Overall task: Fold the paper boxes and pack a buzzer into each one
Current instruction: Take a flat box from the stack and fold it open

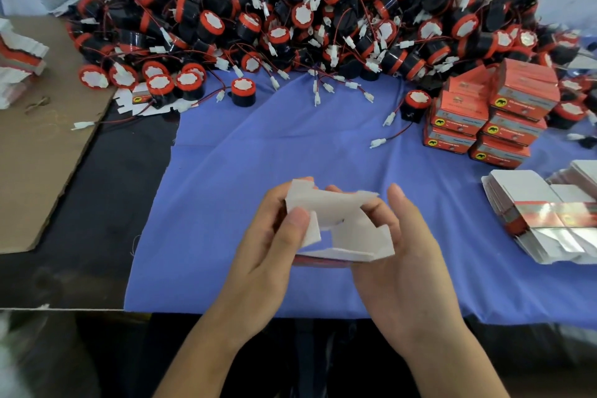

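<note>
Left hand (pixel 274 236) pinches a flap of the half-open paper box (pixel 342 231), and right hand (pixel 403 245) grips its other side, just above the blue cloth (pixel 258 145).
Looks like the folding step: the flaps aren't tucked yet, so that comes before any buzzer goes in (box looks empty to me). Huge buzzer pile (pixel 323 10) behind, finished boxes (pixel 504 113) far right, flat blanks (pixel 542 213) nearer. A loose buzzer (pixel 241 92) is within reach, though tangled wires could snag.
</note>
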A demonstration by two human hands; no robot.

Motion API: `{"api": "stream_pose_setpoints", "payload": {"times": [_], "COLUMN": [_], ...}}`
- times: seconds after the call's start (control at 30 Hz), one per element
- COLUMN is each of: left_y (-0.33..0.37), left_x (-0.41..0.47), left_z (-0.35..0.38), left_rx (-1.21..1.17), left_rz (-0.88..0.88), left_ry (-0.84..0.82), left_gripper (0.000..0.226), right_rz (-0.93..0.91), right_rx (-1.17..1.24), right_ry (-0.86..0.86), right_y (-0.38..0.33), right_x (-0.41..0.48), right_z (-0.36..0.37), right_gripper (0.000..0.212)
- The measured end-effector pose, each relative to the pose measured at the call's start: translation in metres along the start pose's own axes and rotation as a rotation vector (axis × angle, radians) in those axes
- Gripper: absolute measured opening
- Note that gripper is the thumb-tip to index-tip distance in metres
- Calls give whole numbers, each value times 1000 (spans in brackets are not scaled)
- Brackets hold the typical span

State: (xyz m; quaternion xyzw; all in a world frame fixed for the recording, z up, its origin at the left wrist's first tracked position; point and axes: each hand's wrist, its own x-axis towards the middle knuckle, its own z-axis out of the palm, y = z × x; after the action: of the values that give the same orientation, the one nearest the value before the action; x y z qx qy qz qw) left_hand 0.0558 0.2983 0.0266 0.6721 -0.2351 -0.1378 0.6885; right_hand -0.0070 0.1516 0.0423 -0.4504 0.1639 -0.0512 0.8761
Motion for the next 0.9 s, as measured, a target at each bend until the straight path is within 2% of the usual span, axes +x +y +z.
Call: {"api": "stream_pose_setpoints", "payload": {"times": [0.07, 0.2, 0.3, 0.5, 0.6, 0.73, 0.8, 0.9], "left_y": [-4, -8, -4, 0, 1, 1, 1, 0], "left_x": [-2, -2, -1, 1, 0, -1, 0, 0], "left_z": [-2, -6, -6, -11, -14, -19, -18, -18], "left_rx": [2, -48, -41, -14, -8, 22, -10, -75], "left_rz": [6, 2, 3, 42, 38, 31, 49, 23], "left_ry": [-33, -27, -17, -30, -101, -194, -167, -114], "left_gripper": [42, 54, 61, 47, 50, 63, 59, 56], "right_rz": [58, 96, 119, 136, 128, 86, 66, 59], "right_rx": [-1, -135, -264, -496, -588, -642, -652, -673], "right_ry": [22, -10, -66, -204, -248, -204, -166, -158], "right_y": [-5, -14, -21, -32, -37, -40, -39, -39], "right_x": [2, 0, 2, 5, 5, 7, 8, 7], "right_z": [-1, -6, -7, -3, 1, 8, 8, 8], "right_gripper": [67, 33, 40, 47, 53, 38, 26, 24]}}
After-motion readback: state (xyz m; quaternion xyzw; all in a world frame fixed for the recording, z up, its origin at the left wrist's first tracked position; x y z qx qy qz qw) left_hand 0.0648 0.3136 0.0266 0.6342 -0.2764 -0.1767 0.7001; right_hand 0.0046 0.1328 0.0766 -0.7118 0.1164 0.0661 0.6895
